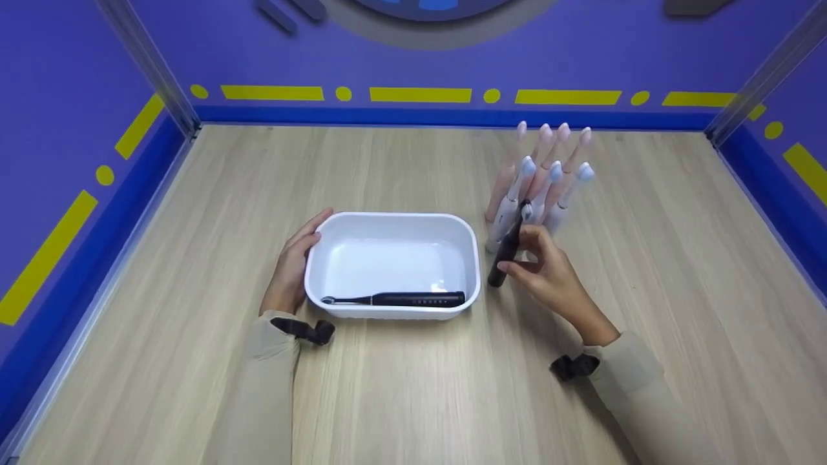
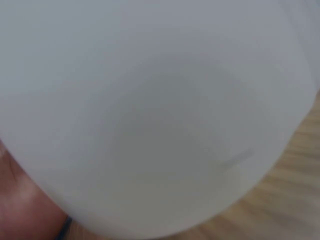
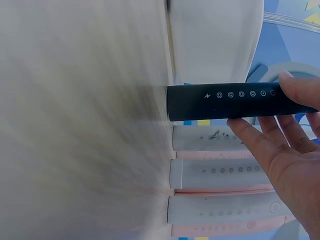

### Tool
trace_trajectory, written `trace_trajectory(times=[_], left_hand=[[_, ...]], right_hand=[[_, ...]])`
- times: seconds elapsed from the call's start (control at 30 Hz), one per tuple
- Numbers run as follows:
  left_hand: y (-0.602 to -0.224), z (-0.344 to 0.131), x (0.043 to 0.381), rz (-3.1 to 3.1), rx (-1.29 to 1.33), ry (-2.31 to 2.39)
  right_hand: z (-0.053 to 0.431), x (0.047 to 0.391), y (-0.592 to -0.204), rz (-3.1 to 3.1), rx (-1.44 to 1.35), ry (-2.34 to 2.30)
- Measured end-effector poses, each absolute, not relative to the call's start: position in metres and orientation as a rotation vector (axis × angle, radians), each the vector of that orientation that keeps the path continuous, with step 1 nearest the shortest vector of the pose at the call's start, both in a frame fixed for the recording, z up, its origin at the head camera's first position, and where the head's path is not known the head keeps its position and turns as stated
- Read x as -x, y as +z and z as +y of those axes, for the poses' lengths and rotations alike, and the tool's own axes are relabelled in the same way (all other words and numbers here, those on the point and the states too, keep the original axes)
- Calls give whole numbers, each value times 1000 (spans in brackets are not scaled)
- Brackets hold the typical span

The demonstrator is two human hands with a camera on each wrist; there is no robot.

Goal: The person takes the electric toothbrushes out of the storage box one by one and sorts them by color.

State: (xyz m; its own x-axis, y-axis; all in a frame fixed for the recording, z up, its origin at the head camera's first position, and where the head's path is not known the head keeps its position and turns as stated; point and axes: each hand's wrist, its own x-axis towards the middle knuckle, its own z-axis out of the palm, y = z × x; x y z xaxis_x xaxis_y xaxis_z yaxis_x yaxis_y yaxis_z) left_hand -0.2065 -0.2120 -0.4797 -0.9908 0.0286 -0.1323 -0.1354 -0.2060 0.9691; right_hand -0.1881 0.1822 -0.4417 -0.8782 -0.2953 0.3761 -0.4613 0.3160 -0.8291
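Observation:
Beside my left hand (image 1: 289, 265) is a white plastic bin (image 1: 391, 312), its left outer wall and rim touched by the fingers. A black electric toothbrush (image 1: 420, 299) lies along the bin's near wall, head to the left. My right hand (image 1: 549, 278) pinches a second black electric toothbrush (image 3: 225, 102) between thumb and fingers, just right of the bin. It stands nearly upright, base at or close to the tabletop. Behind it stand three white electric toothbrushes (image 1: 504, 219), partly hidden by the hand. In the left wrist view the bin wall (image 2: 165, 110) fills most of the picture.
Several pink electric toothbrushes (image 1: 501, 187) stand upright behind the white ones. The wooden tabletop (image 1: 400, 387) is bounded by a blue back wall (image 1: 426, 64) and side walls. Both wrists carry black camera mounts.

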Motion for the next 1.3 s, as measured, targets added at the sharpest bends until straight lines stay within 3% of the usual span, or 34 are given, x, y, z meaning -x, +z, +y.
trace_trajectory(times=[0.53,1.3], left_hand=[[-478,-212,206,1892,126,2386],[-479,-212,206,1908,118,2369]], right_hand=[[183,188,-441,-2534,-575,1633],[187,186,-437,-2509,-602,1650]])
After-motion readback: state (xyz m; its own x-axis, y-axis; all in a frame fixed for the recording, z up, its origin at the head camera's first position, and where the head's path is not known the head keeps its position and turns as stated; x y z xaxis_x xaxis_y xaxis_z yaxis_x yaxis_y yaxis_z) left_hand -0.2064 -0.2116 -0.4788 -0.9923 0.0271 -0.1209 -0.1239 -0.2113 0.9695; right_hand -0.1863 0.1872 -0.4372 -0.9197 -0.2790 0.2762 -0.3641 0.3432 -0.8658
